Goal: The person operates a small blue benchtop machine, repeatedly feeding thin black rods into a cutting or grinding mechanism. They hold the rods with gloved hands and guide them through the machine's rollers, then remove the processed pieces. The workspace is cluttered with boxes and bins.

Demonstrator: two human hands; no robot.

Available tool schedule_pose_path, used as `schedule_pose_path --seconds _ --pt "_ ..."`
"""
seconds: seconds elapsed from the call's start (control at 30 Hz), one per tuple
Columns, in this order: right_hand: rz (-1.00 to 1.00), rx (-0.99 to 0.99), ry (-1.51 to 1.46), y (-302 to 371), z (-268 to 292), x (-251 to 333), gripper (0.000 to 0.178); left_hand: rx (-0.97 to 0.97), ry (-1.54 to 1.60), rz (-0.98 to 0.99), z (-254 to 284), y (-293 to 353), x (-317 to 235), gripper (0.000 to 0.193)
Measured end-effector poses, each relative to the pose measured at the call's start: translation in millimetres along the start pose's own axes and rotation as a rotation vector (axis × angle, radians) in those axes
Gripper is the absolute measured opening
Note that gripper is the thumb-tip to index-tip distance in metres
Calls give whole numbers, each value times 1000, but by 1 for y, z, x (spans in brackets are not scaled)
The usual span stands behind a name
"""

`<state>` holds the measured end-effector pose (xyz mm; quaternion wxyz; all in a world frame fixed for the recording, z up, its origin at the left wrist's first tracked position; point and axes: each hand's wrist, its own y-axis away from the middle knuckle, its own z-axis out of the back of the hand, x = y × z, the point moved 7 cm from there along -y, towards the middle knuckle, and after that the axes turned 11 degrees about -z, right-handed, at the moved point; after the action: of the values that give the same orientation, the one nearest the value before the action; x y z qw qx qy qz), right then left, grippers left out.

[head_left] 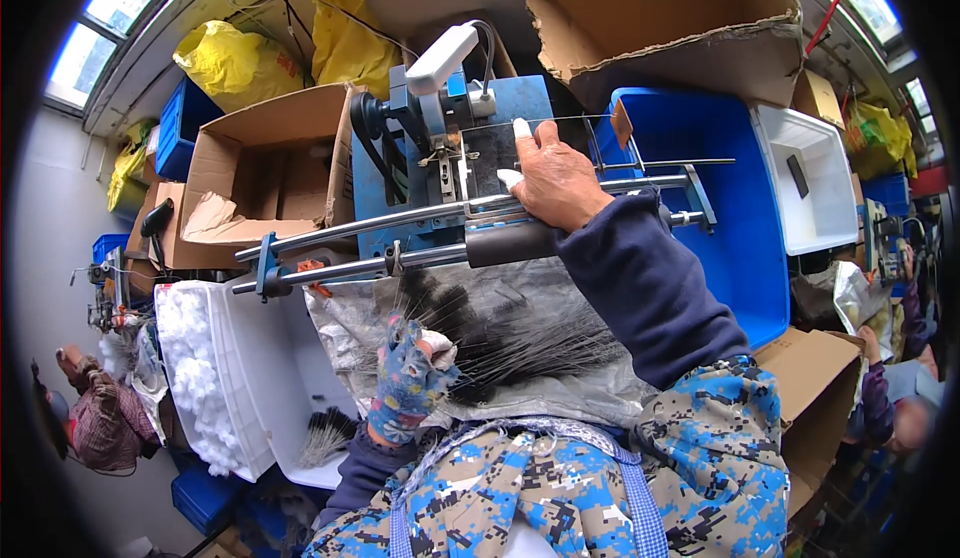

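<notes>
My right hand [560, 173], with white wraps on its thumb and a finger, curls over the sliding carriage [510, 243] of a blue bench machine [435, 148]. A thin wire rod [560, 120] runs just beyond its fingertips. Lower and to the left, my left hand [408, 378] wears a worn patterned glove and is closed. Thin wires rise from its fingers, which seem to pinch a few wire brushes; the glove hides their lower ends. Beside it lies a loose heap of thin wire brushes with black bristles [440, 303], spread over a grey plastic sheet [510, 393].
Two steel rails [370, 263] cross in front of the machine. A deep blue bin [740, 258] and a white tray [815, 183] stand right. At left are a cardboard box [265, 158], a container of white fluff [195, 378] and a white bin [270, 368]. Other people sit at both sides.
</notes>
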<state>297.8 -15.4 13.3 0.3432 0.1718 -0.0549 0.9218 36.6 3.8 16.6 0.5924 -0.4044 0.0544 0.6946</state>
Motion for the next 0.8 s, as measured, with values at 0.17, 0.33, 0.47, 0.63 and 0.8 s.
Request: schedule_pose_path --seconds 0.17,0.33,0.47,0.63,0.8 --pt "-8 6 10 -1 -4 18 62 59 -30 -120 -3 -20 -21 24" --pt "26 -24 -56 -4 -12 43 63 19 -66 -78 0 -12 -14 24" --pt "52 -97 -37 -6 -22 65 58 35 -83 -61 4 -12 -13 23" --pt "102 -30 -43 -8 -23 48 64 19 -104 -93 14 -21 -24 23" --pt "39 76 113 -1 -1 8 55 -36 -29 77 22 7 1 22"
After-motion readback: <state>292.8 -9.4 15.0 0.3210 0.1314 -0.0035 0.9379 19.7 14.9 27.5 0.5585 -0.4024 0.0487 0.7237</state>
